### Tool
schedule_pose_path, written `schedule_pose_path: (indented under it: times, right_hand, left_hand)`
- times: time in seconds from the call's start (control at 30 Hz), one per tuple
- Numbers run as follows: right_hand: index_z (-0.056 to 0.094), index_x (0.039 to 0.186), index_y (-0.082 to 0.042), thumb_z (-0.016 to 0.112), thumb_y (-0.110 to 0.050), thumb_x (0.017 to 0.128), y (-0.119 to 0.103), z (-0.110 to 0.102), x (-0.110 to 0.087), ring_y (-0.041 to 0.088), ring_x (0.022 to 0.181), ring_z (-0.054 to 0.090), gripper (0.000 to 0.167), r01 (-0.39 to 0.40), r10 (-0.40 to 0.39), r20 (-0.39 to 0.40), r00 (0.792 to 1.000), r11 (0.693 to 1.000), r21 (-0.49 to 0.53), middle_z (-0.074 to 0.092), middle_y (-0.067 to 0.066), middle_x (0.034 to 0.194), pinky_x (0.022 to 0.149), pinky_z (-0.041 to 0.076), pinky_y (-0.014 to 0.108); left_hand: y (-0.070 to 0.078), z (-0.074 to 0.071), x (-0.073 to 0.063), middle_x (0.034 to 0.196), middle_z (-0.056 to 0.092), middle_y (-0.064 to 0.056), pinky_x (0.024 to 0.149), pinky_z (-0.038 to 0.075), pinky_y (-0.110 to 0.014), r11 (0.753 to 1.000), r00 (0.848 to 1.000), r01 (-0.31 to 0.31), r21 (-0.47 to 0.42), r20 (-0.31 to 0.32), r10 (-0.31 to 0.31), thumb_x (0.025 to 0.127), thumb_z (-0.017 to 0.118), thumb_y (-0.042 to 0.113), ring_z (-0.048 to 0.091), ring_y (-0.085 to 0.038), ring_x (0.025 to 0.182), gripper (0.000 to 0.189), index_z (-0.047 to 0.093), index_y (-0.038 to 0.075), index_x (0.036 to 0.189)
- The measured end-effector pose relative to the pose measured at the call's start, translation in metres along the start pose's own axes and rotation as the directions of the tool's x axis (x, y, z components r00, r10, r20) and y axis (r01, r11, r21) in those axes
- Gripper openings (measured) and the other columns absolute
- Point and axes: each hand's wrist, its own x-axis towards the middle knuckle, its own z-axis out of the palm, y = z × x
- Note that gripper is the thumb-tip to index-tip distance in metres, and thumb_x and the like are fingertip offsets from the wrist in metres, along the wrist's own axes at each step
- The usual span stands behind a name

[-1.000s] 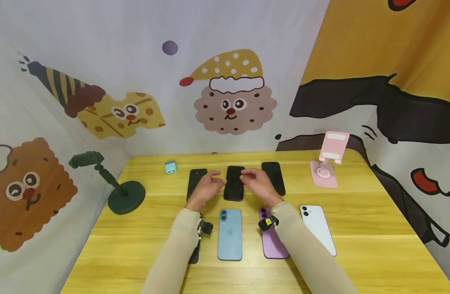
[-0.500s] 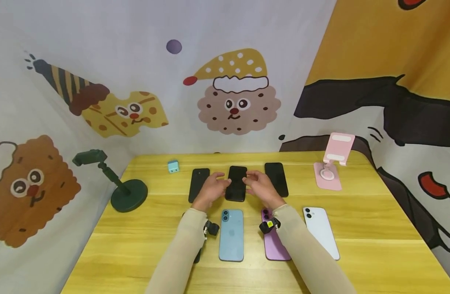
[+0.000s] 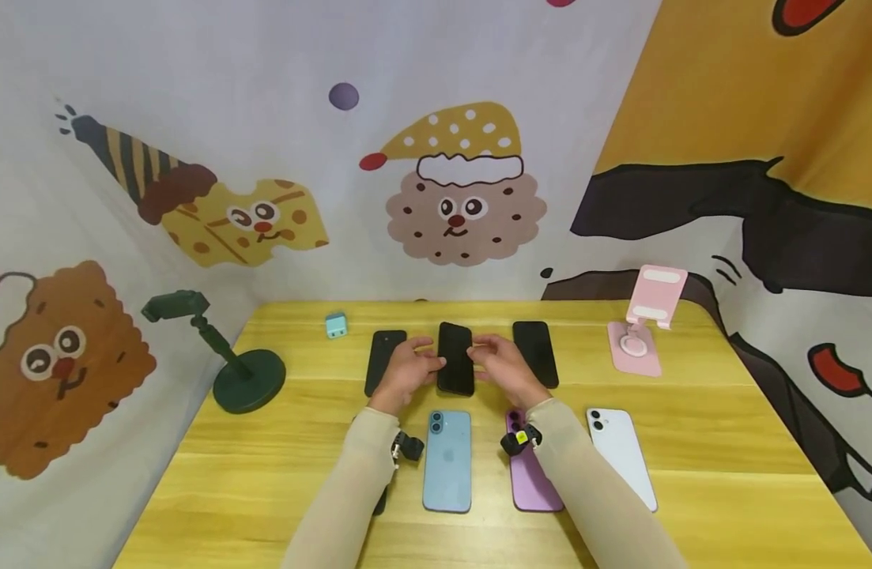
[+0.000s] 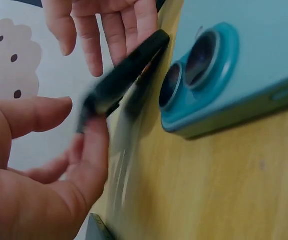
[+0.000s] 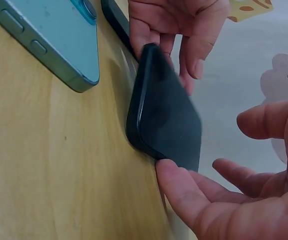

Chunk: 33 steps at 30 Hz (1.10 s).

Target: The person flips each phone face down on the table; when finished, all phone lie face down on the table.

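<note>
A black smartphone point(image 3: 455, 359) is tilted up from the table in the middle of the back row, between the two hands. My left hand point(image 3: 405, 370) grips its left edge; in the left wrist view the thumb point(image 4: 93, 155) meets the phone's edge and another finger stands apart from it. The right hand point(image 3: 507, 365) holds the opposite edge, and in the right wrist view its thumb point(image 5: 176, 182) presses the lower corner. The phone's dark face point(image 5: 169, 115) shows there, while its underside is hidden. A blue phone point(image 3: 447, 466) lies just in front.
Black phones point(image 3: 383, 356) lie left and, as another black phone point(image 3: 537, 353), right of the hands. A purple phone point(image 3: 535, 484) and a white phone point(image 3: 623, 458) lie in front. A green stand point(image 3: 249, 381), light-blue charger point(image 3: 336, 325) and pink phone stand point(image 3: 635, 359) surround them.
The middle black phone, lying flat before, now tilts up off the table between the hands. Both hands have closed in on its edges. The head view has shifted slightly.
</note>
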Motion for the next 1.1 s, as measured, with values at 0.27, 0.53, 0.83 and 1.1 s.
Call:
schedule_pose_path:
  times: [0.27,0.53,0.83,1.1]
  right_hand:
    - [0.05,0.151,-0.001,0.062,-0.018,0.106,0.001,0.01,-0.001,0.036,0.13,0.063,0.05,-0.008,0.007,0.036,0.999,1.0,0.022,0.062,0.023,0.138,0.1,0.059,0.052]
    - [0.046,0.156,-0.005,0.061,-0.023,0.108,-0.002,0.013,-0.001,0.036,0.123,0.068,0.053,-0.017,0.016,0.082,0.997,1.0,0.002,0.063,0.022,0.136,0.093,0.062,0.052]
    - [0.049,0.152,-0.008,0.06,-0.026,0.109,-0.011,0.006,0.005,0.037,0.117,0.07,0.048,-0.015,0.014,0.09,0.996,1.0,0.008,0.062,0.023,0.134,0.083,0.065,0.049]
    - [0.049,0.151,-0.003,0.055,-0.015,0.11,-0.011,0.001,0.004,0.031,0.099,0.076,0.042,0.01,-0.008,0.075,0.997,1.0,-0.03,0.062,0.026,0.134,0.077,0.066,0.045]
  left_hand:
    - [0.0,-0.001,0.0,0.125,0.064,-0.017,0.09,0.063,-0.035,0.997,0.997,-0.002,-0.083,0.081,0.009,0.099,0.069,-0.001,0.073,-0.027,0.105,0.052,0.058,0.006,0.15]
    - [-0.003,0.006,-0.001,0.142,0.063,-0.018,0.096,0.061,-0.043,0.996,0.979,0.017,-0.088,0.204,0.002,0.106,0.064,0.013,0.07,-0.03,0.122,0.05,0.054,0.019,0.155]
    - [0.004,0.009,0.005,0.15,0.058,-0.013,0.106,0.056,-0.054,0.997,0.955,0.048,-0.06,0.295,-0.028,0.11,0.059,0.017,0.061,-0.031,0.135,0.049,0.052,0.034,0.155]
    - [0.005,0.01,0.005,0.143,0.062,-0.013,0.109,0.053,-0.051,0.999,0.97,0.042,-0.005,0.238,-0.04,0.107,0.06,0.008,0.065,-0.024,0.125,0.052,0.054,0.028,0.155]
